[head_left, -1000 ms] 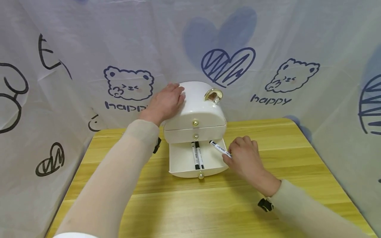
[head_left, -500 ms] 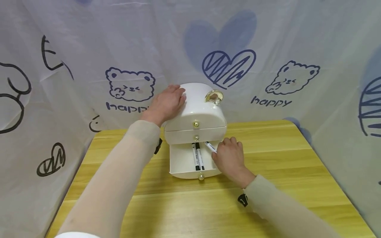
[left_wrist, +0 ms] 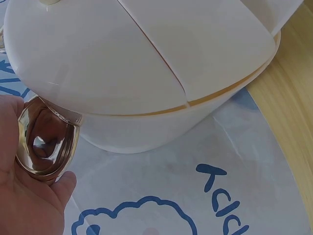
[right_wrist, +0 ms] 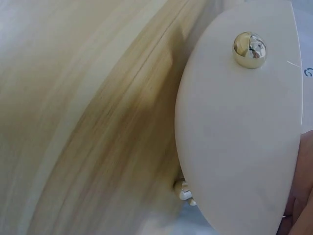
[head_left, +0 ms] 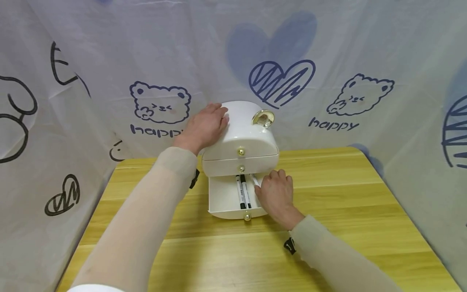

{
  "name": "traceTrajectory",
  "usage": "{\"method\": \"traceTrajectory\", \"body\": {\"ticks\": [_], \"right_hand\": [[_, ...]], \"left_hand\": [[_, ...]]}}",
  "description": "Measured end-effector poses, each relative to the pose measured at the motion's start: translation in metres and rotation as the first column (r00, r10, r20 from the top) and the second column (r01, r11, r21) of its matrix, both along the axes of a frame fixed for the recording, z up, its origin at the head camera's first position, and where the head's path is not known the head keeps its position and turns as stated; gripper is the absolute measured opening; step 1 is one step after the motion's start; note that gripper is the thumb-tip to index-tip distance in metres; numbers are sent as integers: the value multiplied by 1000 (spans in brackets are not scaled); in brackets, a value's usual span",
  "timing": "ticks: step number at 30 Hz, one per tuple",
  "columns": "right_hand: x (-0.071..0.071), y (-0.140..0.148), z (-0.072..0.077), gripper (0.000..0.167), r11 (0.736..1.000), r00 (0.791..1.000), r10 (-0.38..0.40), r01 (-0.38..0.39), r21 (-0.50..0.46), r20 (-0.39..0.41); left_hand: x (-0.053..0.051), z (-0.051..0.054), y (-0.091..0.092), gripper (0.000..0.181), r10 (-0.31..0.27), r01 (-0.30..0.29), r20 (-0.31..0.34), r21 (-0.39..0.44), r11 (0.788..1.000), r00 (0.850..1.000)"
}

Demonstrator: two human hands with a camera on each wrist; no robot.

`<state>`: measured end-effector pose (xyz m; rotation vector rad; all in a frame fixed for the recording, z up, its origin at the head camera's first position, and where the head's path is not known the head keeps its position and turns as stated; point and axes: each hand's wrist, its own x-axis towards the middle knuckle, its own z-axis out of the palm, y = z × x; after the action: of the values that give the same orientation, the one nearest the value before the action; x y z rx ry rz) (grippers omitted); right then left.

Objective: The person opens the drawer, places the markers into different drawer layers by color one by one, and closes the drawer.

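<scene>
A white storage box (head_left: 238, 138) with gold knobs has its lowest drawer (head_left: 221, 196) pulled out. In the drawer, two white markers with black ends lie side by side, including one white marker (head_left: 246, 194). My right hand (head_left: 276, 196) reaches over the drawer's right side and pinches a third marker (head_left: 254, 179), mostly hidden by the fingers. My left hand (head_left: 206, 126) rests on the box's upper left. In the left wrist view its palm and fingers lie about a gold ear-shaped ornament (left_wrist: 46, 139). The drawer front (right_wrist: 239, 122) hides most of the right fingers (right_wrist: 303, 181).
The box stands on a yellow wood-grain table (head_left: 219, 255), near its back edge. A white cloth (head_left: 226, 52) printed with hearts and bears hangs behind and at both sides. Another gold ear (head_left: 263, 118) juts from the box's right top.
My right hand has moved left and inward over the drawer, bringing the third marker down beside the other two. My left hand stays on the box.
</scene>
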<state>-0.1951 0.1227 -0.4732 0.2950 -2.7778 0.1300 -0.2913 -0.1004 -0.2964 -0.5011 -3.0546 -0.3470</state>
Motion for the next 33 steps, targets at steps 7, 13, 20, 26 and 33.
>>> {"method": "traceTrajectory", "body": {"ticks": [7, 13, 20, 26, 33], "right_hand": [[4, 1, -2, 40, 996, 1000, -5, 7, -84, 20], [12, 1, 2, 32, 951, 998, -26, 43, -306, 61], [31, -1, 17, 28, 735, 996, -21, 74, -674, 86], [52, 0, 26, 24, 533, 988, -24, 143, -834, 153], [81, 2, 20, 30, 179, 952, 42, 292, -940, 303]], "left_hand": [[1, -1, 2, 56, 3, -3, 3, -3, 1000, 1000], [0, -1, 2, 57, 5, -5, 9, 1, 1000, 1000], [-1, 0, 2, 57, 7, -7, 8, -1, 1000, 1000], [-1, -1, 1, 57, 1, -1, 0, -3, 1000, 1000], [-1, -1, 1, 56, -12, 12, -8, -6, 1000, 1000]]}}
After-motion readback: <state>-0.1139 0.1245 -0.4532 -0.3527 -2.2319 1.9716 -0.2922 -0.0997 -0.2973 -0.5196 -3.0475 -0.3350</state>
